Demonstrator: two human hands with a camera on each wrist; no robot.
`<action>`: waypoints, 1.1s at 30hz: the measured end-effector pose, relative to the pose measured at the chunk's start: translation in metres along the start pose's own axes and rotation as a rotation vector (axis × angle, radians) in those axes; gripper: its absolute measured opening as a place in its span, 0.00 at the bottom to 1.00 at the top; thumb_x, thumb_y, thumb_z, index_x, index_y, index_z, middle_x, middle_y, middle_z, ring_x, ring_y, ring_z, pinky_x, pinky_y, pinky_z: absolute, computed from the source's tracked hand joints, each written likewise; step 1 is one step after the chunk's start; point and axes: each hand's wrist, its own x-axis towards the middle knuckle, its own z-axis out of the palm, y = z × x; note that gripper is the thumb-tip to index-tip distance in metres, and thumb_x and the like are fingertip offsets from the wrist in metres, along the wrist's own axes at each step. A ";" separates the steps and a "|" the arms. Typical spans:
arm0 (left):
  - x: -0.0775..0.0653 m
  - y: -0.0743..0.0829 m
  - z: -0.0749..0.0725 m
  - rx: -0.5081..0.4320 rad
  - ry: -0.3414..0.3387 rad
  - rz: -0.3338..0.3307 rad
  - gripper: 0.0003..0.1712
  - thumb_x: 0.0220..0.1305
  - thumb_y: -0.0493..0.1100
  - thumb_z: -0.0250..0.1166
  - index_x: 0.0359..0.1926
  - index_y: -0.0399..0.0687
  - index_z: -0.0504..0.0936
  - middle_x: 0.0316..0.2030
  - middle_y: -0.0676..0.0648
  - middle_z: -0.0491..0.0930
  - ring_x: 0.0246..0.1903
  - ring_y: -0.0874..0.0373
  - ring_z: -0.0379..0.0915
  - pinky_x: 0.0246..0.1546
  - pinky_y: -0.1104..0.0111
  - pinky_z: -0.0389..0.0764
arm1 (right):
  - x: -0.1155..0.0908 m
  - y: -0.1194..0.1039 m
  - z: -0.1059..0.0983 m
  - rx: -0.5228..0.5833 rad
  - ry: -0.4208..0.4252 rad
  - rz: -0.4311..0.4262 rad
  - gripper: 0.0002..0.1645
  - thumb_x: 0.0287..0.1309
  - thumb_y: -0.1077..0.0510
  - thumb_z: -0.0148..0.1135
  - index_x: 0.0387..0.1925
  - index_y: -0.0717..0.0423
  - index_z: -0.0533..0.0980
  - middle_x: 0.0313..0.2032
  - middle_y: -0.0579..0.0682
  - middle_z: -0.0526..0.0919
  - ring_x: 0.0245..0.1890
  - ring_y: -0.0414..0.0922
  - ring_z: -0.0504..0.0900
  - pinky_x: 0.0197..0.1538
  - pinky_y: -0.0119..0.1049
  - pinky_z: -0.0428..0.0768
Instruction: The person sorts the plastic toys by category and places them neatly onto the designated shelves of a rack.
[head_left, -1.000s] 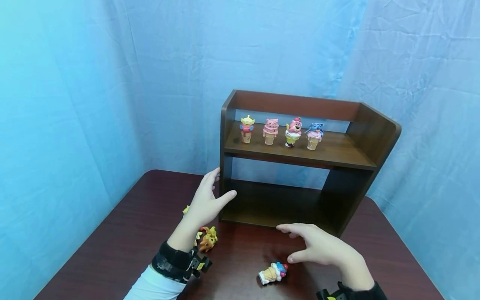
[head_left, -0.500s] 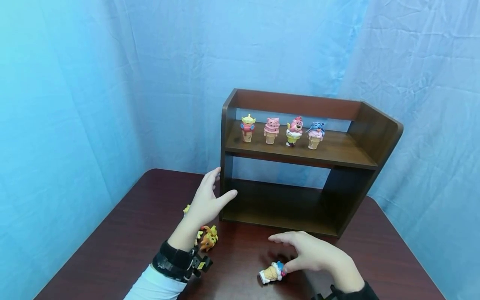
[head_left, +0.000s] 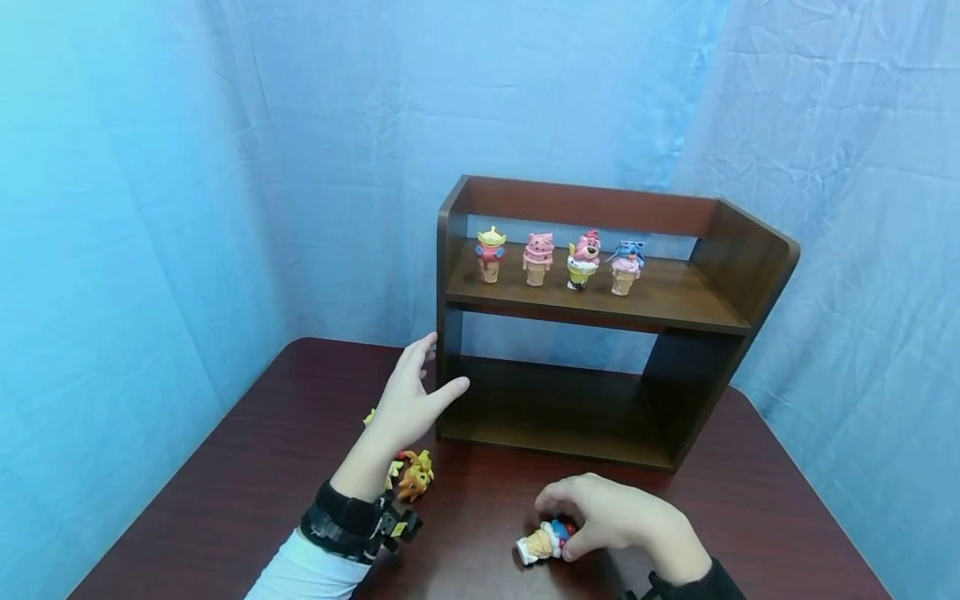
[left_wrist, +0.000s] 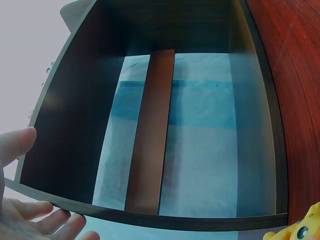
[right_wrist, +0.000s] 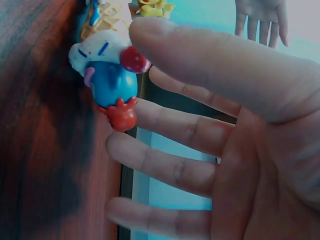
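Note:
On the table lies an ice-cream-cone figurine (head_left: 538,543) with a waffle cone, white swirl and blue-and-red top. My right hand (head_left: 618,512) arches over its top end. In the right wrist view, the thumb (right_wrist: 157,35) is close beside the figurine's red ball and the other fingers extend along its far side, not closed around it. My left hand (head_left: 408,404) is spread at the left side of a dark wooden shelf (head_left: 555,312), fingertips right at the side panel. The left wrist view shows its loosely bent fingers (left_wrist: 32,210) at that panel's edge.
Several cone figurines stand in a row on the upper shelf, including a green-headed alien one (head_left: 491,254) and a blue-topped one (head_left: 626,268). An orange-and-yellow figurine (head_left: 415,477) lies by my left wrist, with other yellow pieces partly hidden. Blue curtains (head_left: 345,167) hang behind the table.
My right hand has moved left and down to the lying figurine, its thumb now at the top end. The left hand stays by the shelf; the figurine has not moved.

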 end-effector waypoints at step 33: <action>0.000 -0.001 0.000 -0.013 -0.009 -0.017 0.51 0.66 0.55 0.70 0.80 0.49 0.53 0.75 0.43 0.57 0.70 0.44 0.59 0.68 0.45 0.63 | 0.010 0.000 0.011 -0.114 -0.005 0.051 0.23 0.52 0.60 0.77 0.50 0.40 0.82 0.40 0.30 0.78 0.38 0.33 0.75 0.42 0.32 0.75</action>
